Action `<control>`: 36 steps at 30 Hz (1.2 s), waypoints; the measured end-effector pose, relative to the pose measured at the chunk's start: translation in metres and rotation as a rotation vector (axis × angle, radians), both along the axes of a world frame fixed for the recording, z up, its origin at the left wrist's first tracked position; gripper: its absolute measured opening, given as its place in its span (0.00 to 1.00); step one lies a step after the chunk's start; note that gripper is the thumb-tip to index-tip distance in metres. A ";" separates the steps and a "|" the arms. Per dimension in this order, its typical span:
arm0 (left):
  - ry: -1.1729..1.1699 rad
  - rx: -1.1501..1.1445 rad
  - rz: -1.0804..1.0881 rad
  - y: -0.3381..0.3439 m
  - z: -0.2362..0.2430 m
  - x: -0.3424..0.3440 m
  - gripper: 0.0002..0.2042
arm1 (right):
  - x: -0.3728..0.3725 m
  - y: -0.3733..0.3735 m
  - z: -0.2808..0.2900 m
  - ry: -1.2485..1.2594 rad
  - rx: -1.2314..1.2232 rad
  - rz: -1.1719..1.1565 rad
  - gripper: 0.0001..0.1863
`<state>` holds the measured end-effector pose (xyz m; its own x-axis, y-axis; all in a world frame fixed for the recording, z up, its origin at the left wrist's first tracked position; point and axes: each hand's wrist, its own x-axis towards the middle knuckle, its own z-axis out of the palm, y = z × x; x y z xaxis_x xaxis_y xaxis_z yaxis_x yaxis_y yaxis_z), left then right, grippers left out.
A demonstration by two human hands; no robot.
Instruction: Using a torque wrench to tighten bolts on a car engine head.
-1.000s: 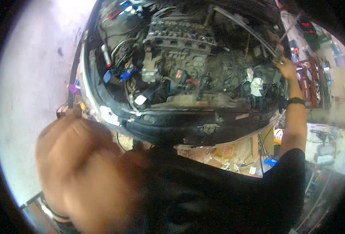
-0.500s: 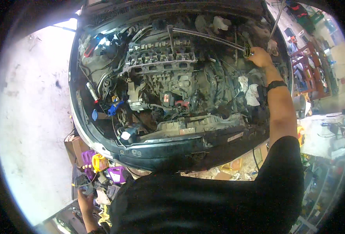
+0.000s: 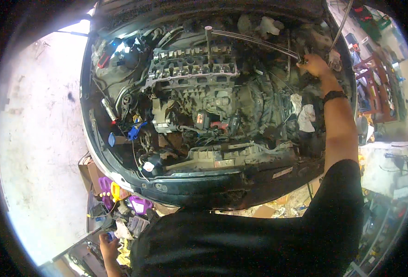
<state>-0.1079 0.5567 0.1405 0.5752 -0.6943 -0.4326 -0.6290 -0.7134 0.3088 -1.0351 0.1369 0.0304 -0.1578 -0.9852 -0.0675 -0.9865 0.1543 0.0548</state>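
My right hand [image 3: 315,66] is closed round the far right end of a long metal bar wrench [image 3: 254,40]. The bar's other end meets an upright socket extension [image 3: 209,44] standing on the cylinder head [image 3: 190,69]. That head has its top uncovered, and it sits on the engine at the back of the bay. Low at the left, beside my body, my left hand [image 3: 108,248] has its fingers curled next to a small blue thing [image 3: 111,236]. Whether this lies in the hand or behind it is unclear.
A red-and-black cordless power tool [image 3: 217,124] lies among the engine parts. White rags [image 3: 307,117] hang at the bay's right. The front bumper [image 3: 194,184] crosses before me. Purple jugs [image 3: 140,204] and a yellow jug [image 3: 116,190] stand on the left. A prop rod [image 3: 341,25] rises at the right.
My right hand has shifted slightly right with the bar's end. My left hand has moved a little down and right. The whole view has shifted slightly.
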 end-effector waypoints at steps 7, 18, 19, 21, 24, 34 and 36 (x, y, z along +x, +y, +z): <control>-0.049 0.018 -0.061 -0.012 -0.002 -0.010 0.20 | -0.016 -0.026 0.015 0.050 0.092 0.064 0.31; -0.022 0.051 0.029 0.025 -0.037 0.050 0.20 | -0.019 -0.055 -0.004 0.071 0.006 0.113 0.30; 0.001 0.051 0.031 0.020 -0.036 0.044 0.19 | -0.023 -0.054 -0.010 0.099 0.000 0.121 0.30; -0.009 0.067 -0.035 0.008 -0.034 0.033 0.19 | -0.030 -0.047 -0.023 0.105 -0.108 0.159 0.29; -0.005 0.119 -0.063 -0.013 -0.029 0.018 0.20 | -0.020 -0.028 -0.023 0.143 -0.094 0.147 0.28; -0.070 0.148 -0.298 -0.055 -0.031 0.015 0.21 | 0.038 0.026 0.017 0.169 0.065 0.078 0.26; -0.082 0.129 -0.295 -0.051 -0.038 0.027 0.21 | 0.057 0.038 0.028 0.145 0.154 -0.040 0.26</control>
